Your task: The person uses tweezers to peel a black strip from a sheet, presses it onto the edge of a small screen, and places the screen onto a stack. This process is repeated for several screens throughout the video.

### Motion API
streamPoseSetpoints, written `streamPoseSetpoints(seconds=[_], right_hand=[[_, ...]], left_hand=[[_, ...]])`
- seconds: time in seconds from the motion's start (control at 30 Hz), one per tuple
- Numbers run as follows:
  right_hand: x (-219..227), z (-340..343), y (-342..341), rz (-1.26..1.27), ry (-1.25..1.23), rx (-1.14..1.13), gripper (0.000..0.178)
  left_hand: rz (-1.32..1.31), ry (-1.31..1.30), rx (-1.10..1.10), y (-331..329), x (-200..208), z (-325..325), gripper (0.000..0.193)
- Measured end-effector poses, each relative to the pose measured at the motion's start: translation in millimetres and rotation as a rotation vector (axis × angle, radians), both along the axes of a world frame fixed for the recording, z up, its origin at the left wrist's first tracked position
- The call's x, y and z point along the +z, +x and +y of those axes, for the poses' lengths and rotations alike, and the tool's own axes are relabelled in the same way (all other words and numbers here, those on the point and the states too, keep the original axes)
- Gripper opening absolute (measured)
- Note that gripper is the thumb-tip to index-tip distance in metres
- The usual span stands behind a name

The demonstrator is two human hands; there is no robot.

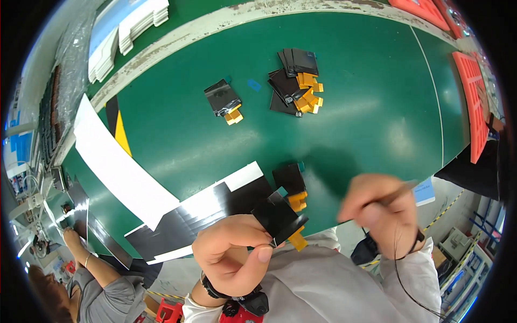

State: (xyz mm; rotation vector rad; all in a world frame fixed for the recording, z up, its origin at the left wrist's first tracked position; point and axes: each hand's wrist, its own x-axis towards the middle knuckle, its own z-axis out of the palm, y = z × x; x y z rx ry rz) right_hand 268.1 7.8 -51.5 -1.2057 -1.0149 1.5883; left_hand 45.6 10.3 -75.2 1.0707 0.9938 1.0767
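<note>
Between thumb and fingers of my left hand (231, 253) is a small black display panel (277, 215) with an orange flex cable (297, 240) and a teal pull tab. Just beyond it on the green table lies a second black panel (289, 179), its orange cable toward me. My right hand (383, 212) is raised to the right, apart from the panels and smeared by motion. Its fingers are curled, and a thin greyish thing (401, 192) seems to stick out of them; its kind is unclear. Under my left hand's side lies a glossy black sheet (215, 207) with white strips.
Farther off are a pile of black panels (285, 86) with orange cables and a single panel (222, 98). A long white strip (116, 156) lies at left, orange-red trays (471, 102) at right. White sheets (129, 27) are stacked far left. Another person's arm (94, 261) reaches in lower left.
</note>
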Motion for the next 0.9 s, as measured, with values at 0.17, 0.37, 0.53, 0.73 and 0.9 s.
streamPoseSetpoints(seconds=[0.17,0.37,0.53,0.73,0.9], right_hand=[[-2.3,-4.7,-37.7,0.181,-0.155,0.278,0.011],[10.0,-29.8,-62.2,0.139,-0.13,0.254,0.027],[13.5,-42.3,-85.7,0.164,-0.005,0.127,0.021],[19.7,-50.6,-104.5,0.07,0.012,0.201,0.023],[16.5,-47.4,-122.4,0.073,0.104,0.187,0.023]], left_hand=[[-0.105,0.153,-0.072,-11.9,9.9,-12.7,0.008],[-0.124,0.108,0.012,-26.1,26.9,-34.3,0.005],[-0.049,0.103,-0.006,-49.3,30.5,-48.2,0.005],[0.246,0.276,-0.02,-74.3,39.6,-52.8,0.008],[0.478,0.276,0.363,-93.5,41.8,-60.4,0.008]])
